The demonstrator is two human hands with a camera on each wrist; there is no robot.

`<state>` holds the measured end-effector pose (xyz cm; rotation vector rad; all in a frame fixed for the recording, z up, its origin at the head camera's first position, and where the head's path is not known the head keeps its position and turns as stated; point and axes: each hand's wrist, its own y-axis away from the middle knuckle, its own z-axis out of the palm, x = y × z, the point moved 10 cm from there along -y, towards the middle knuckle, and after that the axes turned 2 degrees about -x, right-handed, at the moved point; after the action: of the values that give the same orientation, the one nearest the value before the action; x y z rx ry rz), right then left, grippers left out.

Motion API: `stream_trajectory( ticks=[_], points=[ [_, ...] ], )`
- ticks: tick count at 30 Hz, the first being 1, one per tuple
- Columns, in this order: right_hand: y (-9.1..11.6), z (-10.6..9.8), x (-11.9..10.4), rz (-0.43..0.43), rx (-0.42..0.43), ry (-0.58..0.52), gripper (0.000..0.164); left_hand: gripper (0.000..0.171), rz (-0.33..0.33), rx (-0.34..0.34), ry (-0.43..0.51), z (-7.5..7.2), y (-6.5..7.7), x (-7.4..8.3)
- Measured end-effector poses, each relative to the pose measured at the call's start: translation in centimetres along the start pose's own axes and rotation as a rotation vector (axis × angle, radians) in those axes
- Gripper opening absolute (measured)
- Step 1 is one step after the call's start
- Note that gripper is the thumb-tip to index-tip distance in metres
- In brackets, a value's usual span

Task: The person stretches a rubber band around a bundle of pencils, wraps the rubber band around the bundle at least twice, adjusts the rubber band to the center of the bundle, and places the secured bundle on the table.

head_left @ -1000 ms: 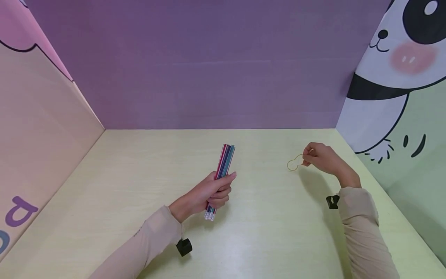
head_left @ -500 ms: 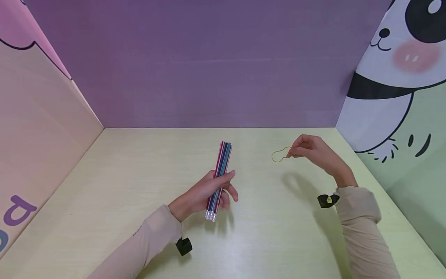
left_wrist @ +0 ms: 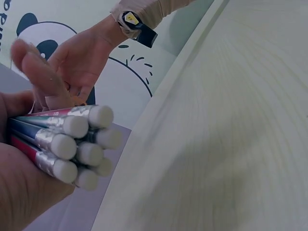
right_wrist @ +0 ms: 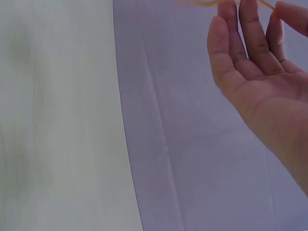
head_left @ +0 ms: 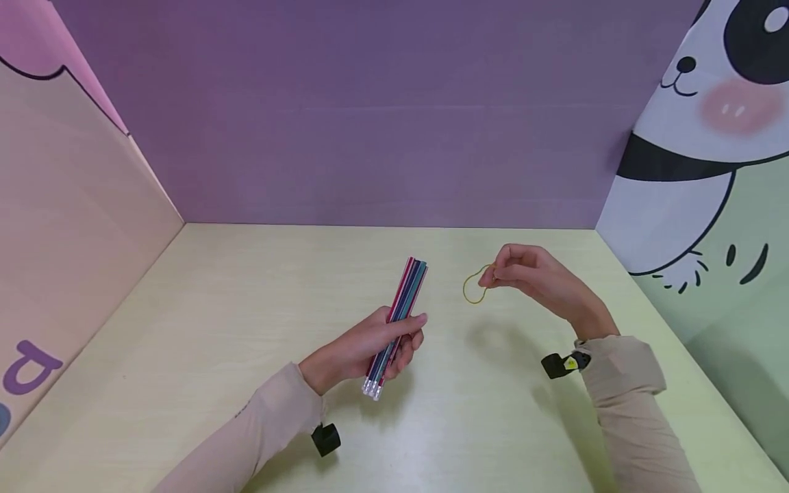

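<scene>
My left hand [head_left: 376,342] grips a bundle of pencils [head_left: 408,291] above the middle of the table, thumb across them. The bundle tilts, its upper ends leaning away to the right. White erasers in silver ferrules [left_wrist: 62,147] cap the near ends, seen close in the left wrist view. To the right, my right hand [head_left: 536,281] pinches a thin yellow rubber band [head_left: 464,287] between thumb and fingers. The band's loop hangs out toward the pencils, apart from them. In the right wrist view the band [right_wrist: 267,6] shows only at the top edge.
A pale wooden table [head_left: 246,308] lies under both hands. A purple panel [head_left: 382,116] closes off the back, with a pinkish panel [head_left: 61,205] at left and a panda-printed panel [head_left: 709,226] at right. Small black cameras [head_left: 325,439] sit at the wrists.
My right hand has moved left with the rubber band, nearer the pencils. The left hand's fingers loosened from the bundle, then curled back round it; the pencils shifted slightly right.
</scene>
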<state>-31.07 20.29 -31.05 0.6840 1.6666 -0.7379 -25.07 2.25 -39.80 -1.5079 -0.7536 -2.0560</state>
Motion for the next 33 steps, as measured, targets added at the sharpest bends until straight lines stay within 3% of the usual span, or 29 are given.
stream_trajectory(
  ticks=[8, 19, 28, 33],
  points=[
    [-0.4, 3.1, -1.2, -0.066, -0.116, -0.131, 0.010, 0.044, -0.011, -0.008, -0.016, 0.8, -0.4, 0.1],
    [-0.5, 3.4, -0.9, -0.004, -0.034, -0.198, 0.029, 0.046, -0.031, -0.044, -0.075, 2.0, -0.8, -0.3],
    [-0.5, 3.8, -1.1, -0.010, -0.060, -0.233, 0.053, 0.047, -0.041, -0.057, -0.069, 2.3, -0.8, -0.5],
    [-0.6, 4.2, -0.9, 0.055, -0.047, -0.146, 0.059, 0.047, -0.039, -0.058, -0.080, 2.3, -0.8, -0.5]
  ],
)
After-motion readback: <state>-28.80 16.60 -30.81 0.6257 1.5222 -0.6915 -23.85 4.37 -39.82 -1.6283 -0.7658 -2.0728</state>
